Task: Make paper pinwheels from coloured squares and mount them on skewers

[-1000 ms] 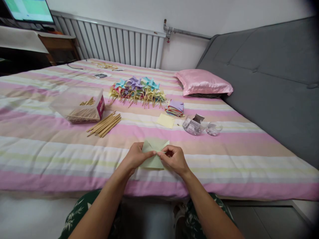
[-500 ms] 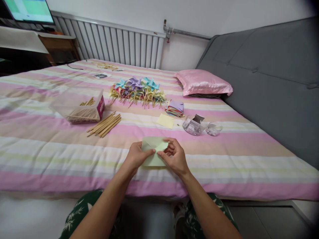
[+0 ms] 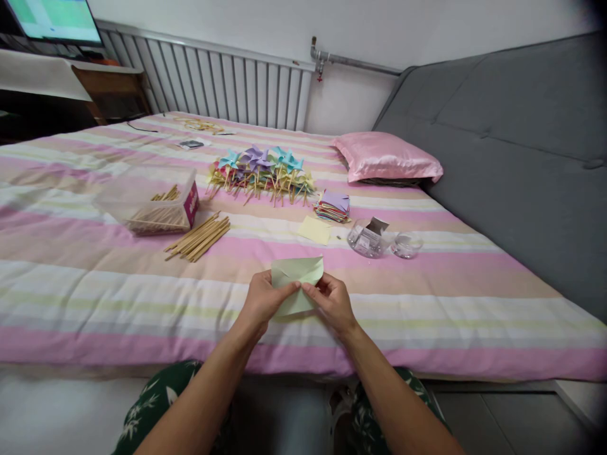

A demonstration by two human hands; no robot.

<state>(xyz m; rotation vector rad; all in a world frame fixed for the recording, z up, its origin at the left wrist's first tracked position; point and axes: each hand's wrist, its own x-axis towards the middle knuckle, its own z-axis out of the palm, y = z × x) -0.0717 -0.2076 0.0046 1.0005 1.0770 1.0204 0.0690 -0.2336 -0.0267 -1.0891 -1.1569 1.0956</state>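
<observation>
A pale green sheet of paper (image 3: 294, 302) is held above the near side of the bed, its top part curving inward. My left hand (image 3: 266, 297) grips its left side, thumb lying across the front. On the right side my right hand (image 3: 332, 299) is closed on the same sheet, its thumb tip almost meeting the left thumb near the middle. The fingers behind the paper are hidden. Beyond it lie a yellow paper sheet (image 3: 314, 230) and a stack of coloured papers (image 3: 333, 207).
Bundled sticks (image 3: 199, 237) lie beside a clear plastic box (image 3: 159, 218) of more sticks. Several paper pinwheels (image 3: 258, 167) are heaped behind. Two clear small containers (image 3: 368, 240) sit at right, below a pink pillow (image 3: 391, 158). The striped bed's front edge (image 3: 303, 360) is close to my knees.
My right hand has closed in on the paper's right side, its thumb moving up toward the left thumb. The sheet has tilted and its top right corner has risen.
</observation>
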